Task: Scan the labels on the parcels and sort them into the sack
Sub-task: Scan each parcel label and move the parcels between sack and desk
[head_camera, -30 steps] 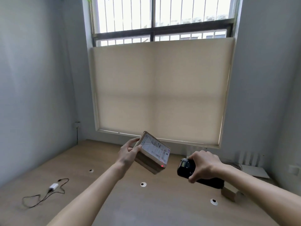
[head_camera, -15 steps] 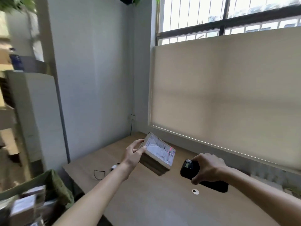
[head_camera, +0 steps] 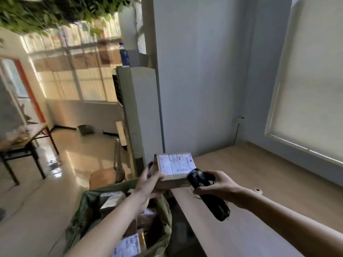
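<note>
My left hand point(head_camera: 148, 179) grips a small cardboard parcel point(head_camera: 174, 168) by its left edge, white label facing up. The parcel hangs above the left end of the wooden table point(head_camera: 259, 182), just past the mouth of the green sack point(head_camera: 81, 217). My right hand point(head_camera: 217, 184) holds a black handheld scanner point(head_camera: 206, 191) right beside the parcel's right edge, its head pointing toward the label. Several labelled parcels point(head_camera: 128, 245) lie inside the sack below my left forearm.
A tall white cabinet unit point(head_camera: 137, 115) stands behind the sack with a bottle point(head_camera: 124, 54) on top. A round wooden stool point(head_camera: 106, 176) sits left of it. A dark-framed table point(head_camera: 22, 143) stands at far left. The blind-covered window point(head_camera: 311, 80) lies right.
My view has swung far left, from the window to the sack and room. The parcel in my left hand has moved left toward the sack and now lies flatter. The scanner stays beside it.
</note>
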Motion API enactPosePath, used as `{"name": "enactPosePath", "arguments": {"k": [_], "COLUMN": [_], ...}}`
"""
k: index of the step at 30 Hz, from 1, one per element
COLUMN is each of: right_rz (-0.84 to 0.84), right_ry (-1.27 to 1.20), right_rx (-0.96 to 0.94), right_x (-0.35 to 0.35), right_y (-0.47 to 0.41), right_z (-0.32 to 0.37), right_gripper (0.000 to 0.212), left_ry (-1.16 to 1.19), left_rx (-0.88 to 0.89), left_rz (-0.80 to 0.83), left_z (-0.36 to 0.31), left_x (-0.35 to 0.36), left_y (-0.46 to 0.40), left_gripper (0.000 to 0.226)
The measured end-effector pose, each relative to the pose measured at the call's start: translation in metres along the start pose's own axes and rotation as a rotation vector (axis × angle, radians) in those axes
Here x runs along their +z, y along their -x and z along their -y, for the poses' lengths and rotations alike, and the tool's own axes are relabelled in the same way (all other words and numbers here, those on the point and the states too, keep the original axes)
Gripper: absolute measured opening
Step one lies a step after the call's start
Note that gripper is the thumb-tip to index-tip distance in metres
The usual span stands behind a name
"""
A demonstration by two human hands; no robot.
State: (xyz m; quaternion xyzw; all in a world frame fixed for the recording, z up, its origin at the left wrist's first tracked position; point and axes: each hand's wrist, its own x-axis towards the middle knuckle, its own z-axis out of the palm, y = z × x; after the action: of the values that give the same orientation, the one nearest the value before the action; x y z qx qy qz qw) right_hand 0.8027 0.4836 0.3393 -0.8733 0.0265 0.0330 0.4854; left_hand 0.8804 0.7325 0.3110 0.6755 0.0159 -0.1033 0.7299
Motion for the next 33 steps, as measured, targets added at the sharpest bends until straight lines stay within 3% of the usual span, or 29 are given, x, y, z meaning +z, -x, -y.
{"name": "enactPosePath", "arguments": {"k": [2, 5, 7, 11, 16, 20, 27, 33], "right_rz": [0.064, 0.169, 0.219, 0.284, 0.336, 0.364, 0.368, 0.383], "right_ry": [-0.064, -0.118, -0.141, -0.158, -0.170, -0.187, -0.146, 0.043], "right_rx": [-0.044, -0.091, -0.109, -0.125, -0.118, -0.075, -0.020, 0.046], "right_x": [0.032, 0.083, 0.117, 0.181, 0.253, 0.316, 0.423, 0.477], "right_y": [-0.048, -0.107, -0.137, -0.185, -0.240, -0.277, -0.326, -0.364], "right_z": [0.009, 0.022, 0.030, 0.051, 0.082, 0.106, 0.118, 0.092], "right_gripper": [0.024, 0.036, 0.046, 0.045, 0.034, 0.041, 0.036, 0.069], "left_ry": [0.021, 0.030, 0.072, 0.063, 0.080, 0.109, 0.120, 0.058], "left_rx": [-0.036, -0.075, -0.073, -0.049, -0.122, -0.141, -0.218, -0.337], "left_rz": [-0.060, -0.119, -0.187, -0.330, -0.403, -0.390, -0.378, -0.321], "left_z": [0.003, 0.009, 0.014, 0.023, 0.037, 0.045, 0.088, 0.150], "left_x": [-0.042, -0.100, -0.135, -0.200, -0.280, -0.339, -0.408, -0.439], "left_y": [-0.017, -0.030, -0.037, -0.047, -0.070, -0.095, -0.142, -0.173], "left_gripper": [0.074, 0.075, 0.057, 0.025, 0.043, 0.049, 0.035, 0.048]}}
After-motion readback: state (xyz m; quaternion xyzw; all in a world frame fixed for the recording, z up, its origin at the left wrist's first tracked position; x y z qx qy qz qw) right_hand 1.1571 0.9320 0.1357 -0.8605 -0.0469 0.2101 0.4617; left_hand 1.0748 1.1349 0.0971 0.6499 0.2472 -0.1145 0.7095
